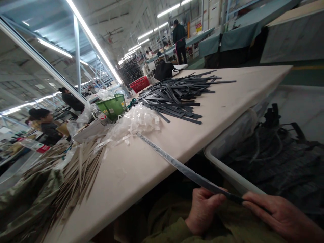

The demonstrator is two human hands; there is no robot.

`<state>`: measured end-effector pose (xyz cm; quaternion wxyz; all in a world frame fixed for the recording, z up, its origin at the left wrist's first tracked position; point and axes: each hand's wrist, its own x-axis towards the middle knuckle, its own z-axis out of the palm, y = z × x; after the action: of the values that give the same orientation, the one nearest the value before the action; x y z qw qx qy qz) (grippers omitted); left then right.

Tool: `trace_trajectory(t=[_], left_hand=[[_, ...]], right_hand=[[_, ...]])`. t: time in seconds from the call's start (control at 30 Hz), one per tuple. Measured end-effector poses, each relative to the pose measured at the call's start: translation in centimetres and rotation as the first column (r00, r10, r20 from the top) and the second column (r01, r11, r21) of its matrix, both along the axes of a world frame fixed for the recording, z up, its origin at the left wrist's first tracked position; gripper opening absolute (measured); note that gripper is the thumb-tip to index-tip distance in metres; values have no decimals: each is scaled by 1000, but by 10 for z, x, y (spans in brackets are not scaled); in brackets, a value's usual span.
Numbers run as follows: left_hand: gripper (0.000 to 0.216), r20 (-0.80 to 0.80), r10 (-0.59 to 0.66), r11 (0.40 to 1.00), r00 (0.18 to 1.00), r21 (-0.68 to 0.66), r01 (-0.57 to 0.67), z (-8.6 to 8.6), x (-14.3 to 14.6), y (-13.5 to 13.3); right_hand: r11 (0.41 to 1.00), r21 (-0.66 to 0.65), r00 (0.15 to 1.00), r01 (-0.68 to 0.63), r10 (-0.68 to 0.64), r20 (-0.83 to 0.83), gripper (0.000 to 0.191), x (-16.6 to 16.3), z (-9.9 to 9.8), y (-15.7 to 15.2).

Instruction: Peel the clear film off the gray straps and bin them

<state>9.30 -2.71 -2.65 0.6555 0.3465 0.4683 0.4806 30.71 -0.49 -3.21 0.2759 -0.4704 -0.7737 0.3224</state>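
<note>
Left hand gripping strip | right hand pinching its near end | strip slants over table, far end beside plastic scraps | strip pile beyond | bin of dark pieces beside right hand

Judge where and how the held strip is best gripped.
Probably by the near end of the strip, from the near side of the table, pinching its flat faces. It is long and thin; this end juts past the table's edge, while the far end reaches the white plastic. The left hand and right hand both hold it there.
</note>
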Motion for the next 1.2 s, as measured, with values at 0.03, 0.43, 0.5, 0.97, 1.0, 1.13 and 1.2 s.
trace_trajectory(t=[0.03,0.43,0.5,0.97,1.0,1.13,1.2], left_hand=[[40,15,-17,1000,1000,-1,17,1,1,1],[22,341,110,987,934,-152,-61,41,-22,7],[22,348,68,989,935,-146,-17,45,-21,4],[26,329,537,844,777,-217,-491,58,-96,67],[24,313,610,791,729,-182,-584,64,-108,78],[23,291,660,730,693,-29,-683,78,-127,99],[27,237,565,805,790,53,-591,73,-115,94]], right_hand=[[999,-18,999,-46,46,-20,33,-9,5,1],[875,382,894,-297,396,-211,39,-28,61,11],[821,485,894,-301,420,-158,30,-38,66,19],[976,-114,877,-188,114,-466,16,3,66,20],[972,-156,902,-178,98,-420,17,7,61,19],[921,-300,931,-248,141,-337,31,-8,39,11],[891,-343,923,-297,176,-342,41,-27,35,10]])
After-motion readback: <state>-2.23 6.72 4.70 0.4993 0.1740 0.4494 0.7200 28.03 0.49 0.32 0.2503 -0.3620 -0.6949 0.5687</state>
